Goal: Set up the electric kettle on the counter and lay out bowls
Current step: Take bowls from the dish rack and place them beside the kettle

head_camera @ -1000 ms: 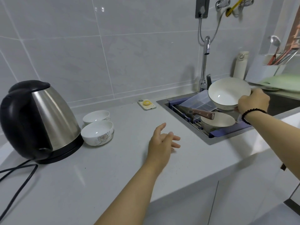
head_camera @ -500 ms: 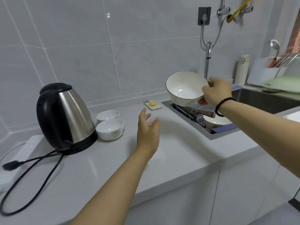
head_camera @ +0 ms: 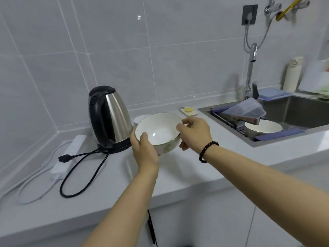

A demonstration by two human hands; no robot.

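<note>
A large white bowl (head_camera: 159, 131) with a thin green rim is held above the grey counter (head_camera: 110, 180), just right of the kettle. My left hand (head_camera: 145, 150) grips its near left rim and my right hand (head_camera: 195, 132), with a dark bead bracelet, holds its right rim. The steel and black electric kettle (head_camera: 111, 118) stands on its base by the back wall, its black cord (head_camera: 83, 168) looping over the counter. A small white bowl (head_camera: 139, 119) peeks out behind the held bowl. Another large bowl (head_camera: 263, 128) sits in the sink.
The sink (head_camera: 299, 113) at right holds a blue rack, a clear plastic lid and a wooden-handled knife (head_camera: 243, 119). A white power strip (head_camera: 70, 150) with white cable lies left of the kettle. A small yellow-topped pad (head_camera: 188, 110) sits by the wall. A tap (head_camera: 251, 72) rises behind the sink.
My right hand carried the large bowl from over the sink leftward to beside the kettle. My left hand rose from the counter and took the bowl's left rim.
</note>
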